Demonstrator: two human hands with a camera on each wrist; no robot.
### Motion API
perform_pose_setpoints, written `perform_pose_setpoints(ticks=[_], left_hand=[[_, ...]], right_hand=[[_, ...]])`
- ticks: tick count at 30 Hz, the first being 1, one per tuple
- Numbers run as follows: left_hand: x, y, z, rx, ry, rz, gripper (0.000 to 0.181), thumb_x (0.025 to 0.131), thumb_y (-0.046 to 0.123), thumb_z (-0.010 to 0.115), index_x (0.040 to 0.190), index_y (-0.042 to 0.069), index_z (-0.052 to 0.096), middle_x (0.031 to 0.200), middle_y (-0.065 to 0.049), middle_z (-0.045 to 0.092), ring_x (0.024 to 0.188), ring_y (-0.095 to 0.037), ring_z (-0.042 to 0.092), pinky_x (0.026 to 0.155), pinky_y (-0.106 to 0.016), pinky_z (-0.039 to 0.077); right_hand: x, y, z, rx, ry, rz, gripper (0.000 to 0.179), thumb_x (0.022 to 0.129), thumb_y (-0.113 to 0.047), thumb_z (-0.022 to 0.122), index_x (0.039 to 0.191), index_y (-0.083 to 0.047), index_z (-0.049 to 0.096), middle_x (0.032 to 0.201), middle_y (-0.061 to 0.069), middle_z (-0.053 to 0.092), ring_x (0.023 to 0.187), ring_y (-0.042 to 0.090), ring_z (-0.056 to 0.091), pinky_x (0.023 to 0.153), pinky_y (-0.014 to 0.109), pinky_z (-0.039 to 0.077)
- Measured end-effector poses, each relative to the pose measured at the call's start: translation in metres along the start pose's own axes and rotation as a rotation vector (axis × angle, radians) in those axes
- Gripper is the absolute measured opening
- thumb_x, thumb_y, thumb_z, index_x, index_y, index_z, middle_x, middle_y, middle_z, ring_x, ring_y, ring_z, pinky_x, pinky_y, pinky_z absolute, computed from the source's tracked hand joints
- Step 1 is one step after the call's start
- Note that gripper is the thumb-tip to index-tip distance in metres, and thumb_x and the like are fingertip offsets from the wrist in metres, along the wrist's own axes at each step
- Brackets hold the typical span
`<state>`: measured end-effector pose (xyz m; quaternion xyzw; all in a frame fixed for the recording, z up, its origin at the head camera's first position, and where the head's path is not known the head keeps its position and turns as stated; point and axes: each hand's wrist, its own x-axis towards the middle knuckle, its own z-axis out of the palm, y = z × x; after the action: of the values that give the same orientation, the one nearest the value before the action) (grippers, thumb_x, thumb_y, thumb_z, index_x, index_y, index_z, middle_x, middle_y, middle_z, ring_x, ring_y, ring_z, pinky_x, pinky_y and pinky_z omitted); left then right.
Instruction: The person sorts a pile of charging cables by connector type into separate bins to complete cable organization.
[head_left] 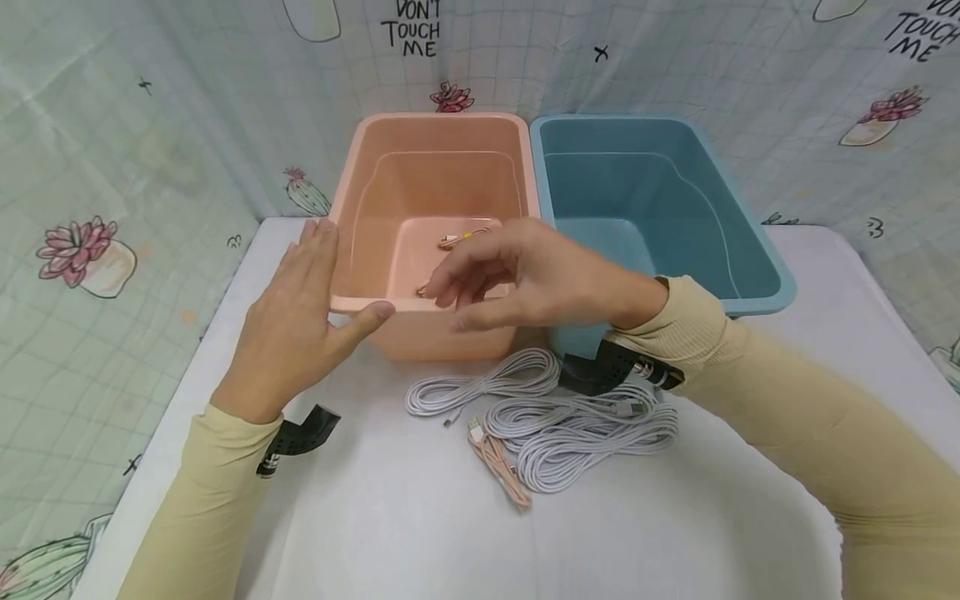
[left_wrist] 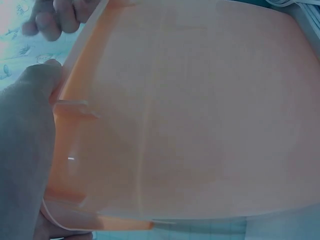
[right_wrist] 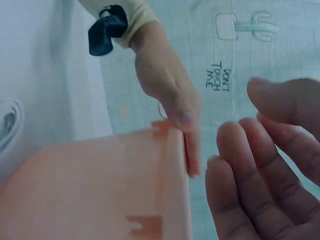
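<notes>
My left hand (head_left: 285, 333) rests at the front left corner of a peach plastic bin (head_left: 442, 175), its fingers straight along the left side and the thumb on the front rim. Above the bin's front part hovers my right hand (head_left: 536, 279), fingers loosely bent with nothing between them, as the right wrist view also shows its fingertips (right_wrist: 231, 135). Inside the peach bin lies a small pink cable bundle (head_left: 450, 242) with a yellow bit. A second bundle (head_left: 422, 292) is mostly hidden behind the right hand.
A blue bin (head_left: 622, 133) stands right beside the peach one. In front of them lie several coiled white cables (head_left: 592, 442) and a folded pink cable (head_left: 501, 471) with a white plug. A patterned cloth (head_left: 247, 75) hangs behind and around the white table (head_left: 360, 517).
</notes>
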<state>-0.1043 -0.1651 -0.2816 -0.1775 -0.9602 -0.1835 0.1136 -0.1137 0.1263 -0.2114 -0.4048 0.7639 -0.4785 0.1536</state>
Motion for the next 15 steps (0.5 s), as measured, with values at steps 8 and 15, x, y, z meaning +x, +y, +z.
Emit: perform_pose_setpoints(ticks=[8,15], left_hand=[[-0.001,-0.001,0.003,-0.005,0.035,0.019,0.104,0.095,0.063,0.063,0.167,0.008,0.013,0.174,-0.013,0.019,0.164,-0.030,0.016,0.119,-0.070,0.033],[0.000,-0.002,0.003,-0.016,0.050,0.034,0.107,0.094,0.073,0.057,0.166,0.007,0.015,0.173,-0.016,0.022,0.163,-0.032,0.019,0.126,-0.062,0.029]], right_hand=[[-0.021,0.015,0.027,0.040,-0.158,-0.003,0.024,0.087,-0.012,0.083,0.111,-0.011,0.076,0.102,0.000,0.075,0.092,0.010,0.071,0.086,0.031,0.063],[-0.033,0.037,0.051,0.092,-0.247,-0.041,0.026,0.087,-0.010,0.083,0.112,-0.009,0.076,0.104,0.001,0.076,0.093,0.007,0.070,0.087,0.029,0.062]])
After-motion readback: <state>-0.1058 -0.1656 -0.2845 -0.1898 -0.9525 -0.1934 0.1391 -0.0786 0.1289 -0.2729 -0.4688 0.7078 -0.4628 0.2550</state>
